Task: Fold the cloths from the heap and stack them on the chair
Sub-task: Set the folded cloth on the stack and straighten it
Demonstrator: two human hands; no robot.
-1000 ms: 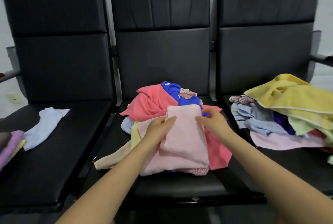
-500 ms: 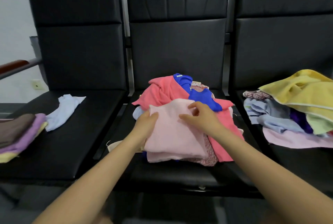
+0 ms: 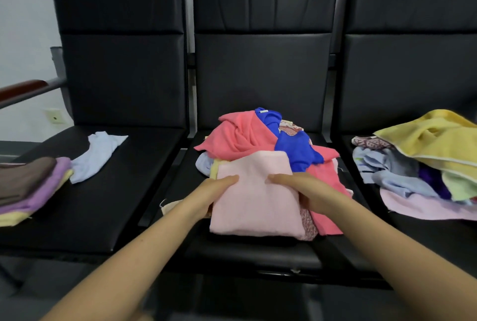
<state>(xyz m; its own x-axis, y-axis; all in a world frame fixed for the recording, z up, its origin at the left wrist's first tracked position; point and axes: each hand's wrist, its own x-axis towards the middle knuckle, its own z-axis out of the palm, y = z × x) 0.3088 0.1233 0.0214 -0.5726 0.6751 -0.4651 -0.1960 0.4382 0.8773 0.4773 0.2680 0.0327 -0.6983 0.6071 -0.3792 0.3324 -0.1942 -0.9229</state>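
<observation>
A folded pale pink cloth (image 3: 255, 202) lies on top of the heap (image 3: 240, 137) of coral, blue and patterned cloths on the middle chair (image 3: 258, 251). My left hand (image 3: 211, 191) grips its left edge, thumb on top and fingers underneath. My right hand (image 3: 299, 189) grips its right edge the same way. On the left chair (image 3: 116, 191) sits a stack of folded cloths (image 3: 28, 186), brown over purple over yellow, at the frame's left edge.
A loose light blue cloth (image 3: 98, 155) lies on the left chair beside the stack. The right chair carries another pile (image 3: 423, 163) of yellow, blue, purple and pink cloths. An armrest (image 3: 23, 91) juts out at far left.
The pink cloth has been folded smaller. Both hands moved from its top to its side edges and now hold it. The view has swung left, showing the folded stack.
</observation>
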